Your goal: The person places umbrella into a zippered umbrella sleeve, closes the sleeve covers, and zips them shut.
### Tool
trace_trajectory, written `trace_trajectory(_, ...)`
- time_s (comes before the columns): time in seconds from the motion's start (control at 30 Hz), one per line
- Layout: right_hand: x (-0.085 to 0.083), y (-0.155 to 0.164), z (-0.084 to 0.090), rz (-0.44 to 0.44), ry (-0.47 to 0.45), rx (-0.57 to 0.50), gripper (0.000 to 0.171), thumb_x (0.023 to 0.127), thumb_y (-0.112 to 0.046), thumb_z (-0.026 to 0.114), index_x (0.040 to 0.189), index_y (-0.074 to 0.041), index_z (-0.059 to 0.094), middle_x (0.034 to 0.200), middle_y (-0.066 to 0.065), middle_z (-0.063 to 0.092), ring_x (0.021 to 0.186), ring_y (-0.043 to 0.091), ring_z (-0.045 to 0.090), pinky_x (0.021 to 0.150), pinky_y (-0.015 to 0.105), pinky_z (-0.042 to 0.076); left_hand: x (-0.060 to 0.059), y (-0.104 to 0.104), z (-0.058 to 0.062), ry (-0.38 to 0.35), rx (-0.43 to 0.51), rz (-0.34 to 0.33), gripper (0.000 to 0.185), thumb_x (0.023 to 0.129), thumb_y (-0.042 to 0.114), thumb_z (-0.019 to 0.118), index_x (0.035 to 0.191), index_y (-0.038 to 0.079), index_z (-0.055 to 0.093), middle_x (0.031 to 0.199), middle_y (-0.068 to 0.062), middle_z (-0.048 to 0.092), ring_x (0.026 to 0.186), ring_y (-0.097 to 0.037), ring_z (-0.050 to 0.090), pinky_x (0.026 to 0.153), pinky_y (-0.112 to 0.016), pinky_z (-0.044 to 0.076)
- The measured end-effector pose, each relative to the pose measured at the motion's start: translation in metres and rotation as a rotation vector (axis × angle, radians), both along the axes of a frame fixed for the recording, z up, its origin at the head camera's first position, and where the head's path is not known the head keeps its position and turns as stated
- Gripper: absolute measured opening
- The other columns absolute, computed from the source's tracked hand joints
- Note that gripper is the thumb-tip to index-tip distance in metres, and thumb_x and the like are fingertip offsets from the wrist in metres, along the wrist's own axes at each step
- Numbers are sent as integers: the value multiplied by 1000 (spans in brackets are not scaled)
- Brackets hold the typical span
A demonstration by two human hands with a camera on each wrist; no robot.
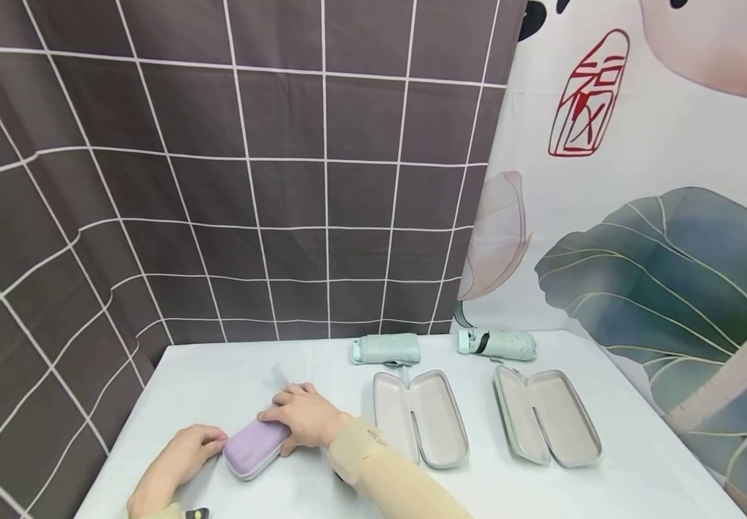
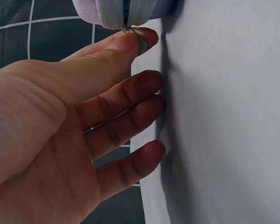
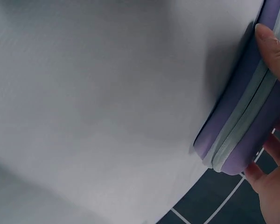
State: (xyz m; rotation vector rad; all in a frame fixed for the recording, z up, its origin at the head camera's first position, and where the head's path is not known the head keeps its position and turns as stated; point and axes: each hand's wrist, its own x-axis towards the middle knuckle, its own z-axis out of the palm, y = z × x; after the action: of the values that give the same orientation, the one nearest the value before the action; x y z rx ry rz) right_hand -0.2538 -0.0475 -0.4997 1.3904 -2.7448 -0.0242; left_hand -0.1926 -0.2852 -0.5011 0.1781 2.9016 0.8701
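White-clothed worktop (image 1: 607,490) in front of a dark grid-pattern curtain (image 1: 218,180), with a leaf-print hanging (image 1: 659,274) on the right. A lilac zip case (image 1: 255,447) lies at the near left of the worktop, closed, long axis running near-left to far-right.

Right hand (image 1: 308,418) lies over the far end of the case, fingers (image 3: 275,46) curled over its edge, pinning it flat. Left hand (image 1: 193,447) is at the near end, its thumb and forefinger tip (image 2: 135,39) pinching the small metal zip pull (image 2: 127,31); the other fingers are loosely extended and hold nothing.

Doing it well, as I judge it: keep the right hand's weight on the shell so it doesn't skate on the cloth, pull the slider along the line of the zip track and not upward, and go slowly round the rounded corner.

Case look: hard-shell clamshell, rounded ends, matte lilac with a pale grey-green zipper band (image 3: 242,121) round the seam.

Further right are two open grey cases (image 1: 420,417) (image 1: 545,414), lying flat. Behind them lie two folded mint compact umbrellas (image 1: 386,349) (image 1: 498,344).
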Motion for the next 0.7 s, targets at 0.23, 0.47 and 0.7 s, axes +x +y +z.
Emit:
trace_trajectory(0.23,1,2,-1,-16,-59,-71,76,63,-59,81,131,-40,56,109,-14,47,103,3,39,92,24,32,4,-3,2,38,5,-9,12,89,6,64,86,14,72,93,-2,70,91,-25,63,85,-50,46)
trace_trajectory(0.47,2,2,-5,-24,-65,-122,71,63,-60,81,127,-39,57,104,-12,43,99,4,37,85,22,30,2,-8,-1,6,-12,7,10,92,14,63,91,12,73,98,-8,71,98,-35,64,90,-57,43)
trace_trajectory(0.7,11,-1,-6,-64,-36,-133,72,62,-64,79,126,-39,57,101,-11,43,93,4,37,78,23,29,5,-11,-1,5,-8,19,9,91,14,64,91,12,73,98,-9,71,100,-37,64,89,-58,43)
